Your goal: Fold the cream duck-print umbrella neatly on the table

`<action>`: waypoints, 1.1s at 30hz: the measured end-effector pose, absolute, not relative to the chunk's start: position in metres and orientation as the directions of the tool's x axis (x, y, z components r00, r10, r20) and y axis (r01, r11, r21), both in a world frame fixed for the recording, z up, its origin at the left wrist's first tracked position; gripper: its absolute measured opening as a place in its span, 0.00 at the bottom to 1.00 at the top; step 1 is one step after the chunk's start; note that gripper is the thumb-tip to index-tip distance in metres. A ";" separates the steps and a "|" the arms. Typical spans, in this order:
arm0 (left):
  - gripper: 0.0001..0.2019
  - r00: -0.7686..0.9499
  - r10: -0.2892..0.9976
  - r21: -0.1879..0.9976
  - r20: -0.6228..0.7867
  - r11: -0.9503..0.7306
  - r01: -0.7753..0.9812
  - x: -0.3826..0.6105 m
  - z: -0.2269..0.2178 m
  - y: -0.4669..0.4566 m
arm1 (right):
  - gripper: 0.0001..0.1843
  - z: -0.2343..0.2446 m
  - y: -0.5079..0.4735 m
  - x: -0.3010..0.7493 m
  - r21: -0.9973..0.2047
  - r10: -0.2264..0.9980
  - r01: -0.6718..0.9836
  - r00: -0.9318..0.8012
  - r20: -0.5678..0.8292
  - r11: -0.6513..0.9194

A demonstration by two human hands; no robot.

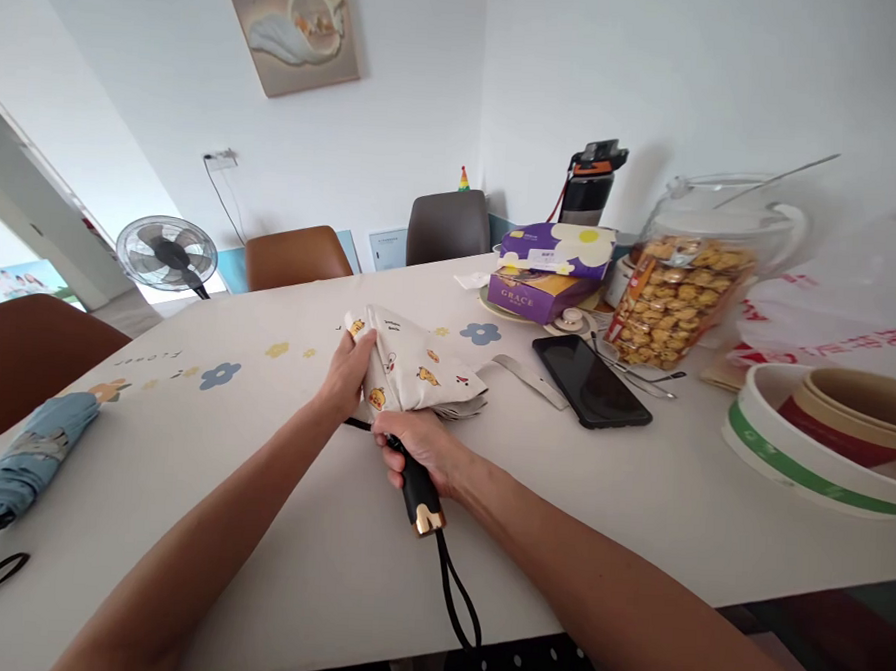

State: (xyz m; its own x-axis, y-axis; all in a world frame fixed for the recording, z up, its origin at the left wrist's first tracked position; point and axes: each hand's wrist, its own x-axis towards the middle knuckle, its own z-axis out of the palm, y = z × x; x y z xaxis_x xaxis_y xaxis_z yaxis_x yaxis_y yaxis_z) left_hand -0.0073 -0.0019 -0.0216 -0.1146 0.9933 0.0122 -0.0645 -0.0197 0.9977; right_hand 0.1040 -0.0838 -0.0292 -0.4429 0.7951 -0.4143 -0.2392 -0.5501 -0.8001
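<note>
A folding umbrella (416,366) with cream cloth and small cartoon prints is held over the table, its loose panels partly gathered. Its black handle (419,486) has a gold end and a black wrist loop hanging toward me. My right hand (419,446) is wrapped round the top of the handle, just below the cloth. My left hand (347,375) grips the left side of the cloth, thumb on top; its other fingers are partly hidden. A second umbrella (36,454), blue and rolled up, lies at the left edge of the table.
On the right of the white table (271,557) lie a black phone (592,380) and glasses (633,370). Behind them stand purple tissue packs (544,293), a jar of snacks (679,298) and a dark bottle (591,188). Tape rolls (809,465) sit at the right edge. Chairs (298,256) and a fan (167,253) stand beyond.
</note>
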 end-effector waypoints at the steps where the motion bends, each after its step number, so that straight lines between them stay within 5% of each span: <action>1: 0.16 -0.134 0.991 0.994 -0.020 0.006 -0.107 -0.008 -0.018 0.001 | 0.07 -0.030 -0.084 0.104 -0.803 0.790 -0.234 -0.458 -0.407 -0.549; 7: 0.18 0.004 0.979 0.920 -0.205 0.194 -0.341 -0.023 -0.006 0.008 | 0.07 -0.028 -0.086 0.107 -0.818 0.725 -0.175 -0.587 -0.360 -0.548; 20: 0.22 0.052 0.998 0.926 -0.044 0.061 -0.373 -0.031 0.008 0.002 | 0.17 -0.025 -0.091 0.105 -0.804 0.731 -0.310 -0.649 -0.212 -0.507; 24: 0.21 0.071 0.995 0.922 -0.074 0.095 -0.376 -0.032 0.002 0.006 | 0.12 -0.028 -0.091 0.103 -0.777 0.722 -0.347 -0.666 -0.191 -0.525; 33: 0.12 -0.212 0.966 0.951 -0.149 0.082 -0.297 -0.063 -0.026 0.035 | 0.07 -0.041 -0.085 0.097 -0.620 0.713 -0.445 -0.641 -0.284 -0.646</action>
